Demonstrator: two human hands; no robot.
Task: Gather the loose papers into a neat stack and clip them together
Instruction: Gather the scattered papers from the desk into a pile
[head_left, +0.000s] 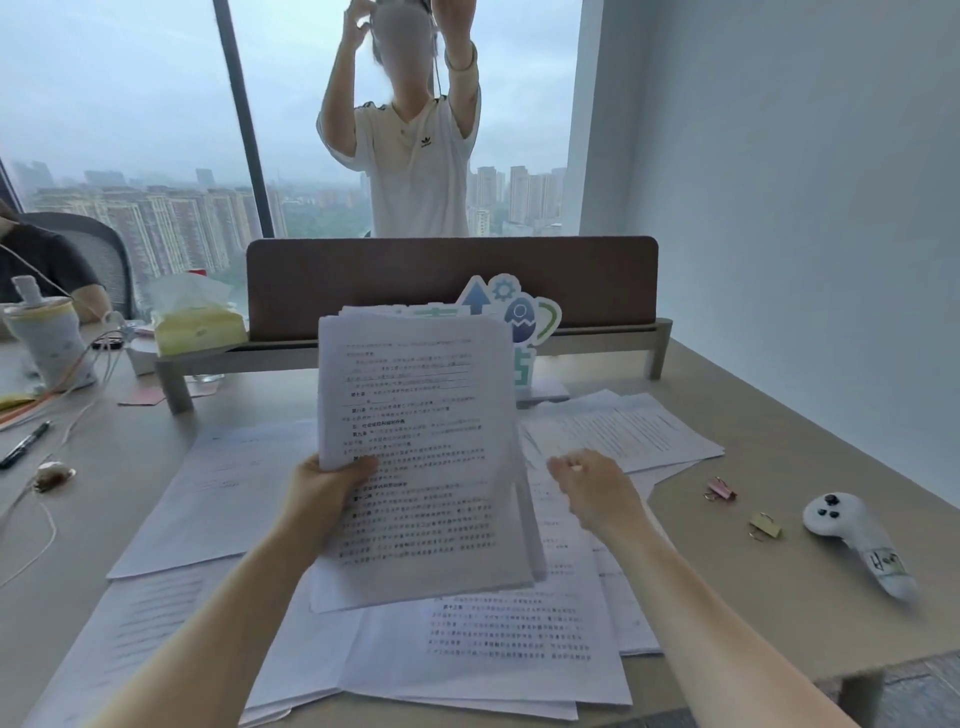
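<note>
My left hand (324, 488) grips the left edge of a stack of printed papers (421, 457) held up above the desk. My right hand (597, 488) hovers just right of the stack with its fingers apart and nothing in it. Loose printed sheets (478, 644) lie spread on the desk under and around the stack, with more sheets at the left (218, 499) and at the far right (623, 431). A pink binder clip (721, 490) and a yellow binder clip (765, 526) lie on the bare desk to the right of the papers.
A white handheld controller (857, 540) lies at the right. A brown divider panel (452, 280) on a shelf crosses the back, with a colourful card sign (519, 317) before it. A tissue pack (200, 325), pen (26, 444) and cables lie left. A person stands behind the divider.
</note>
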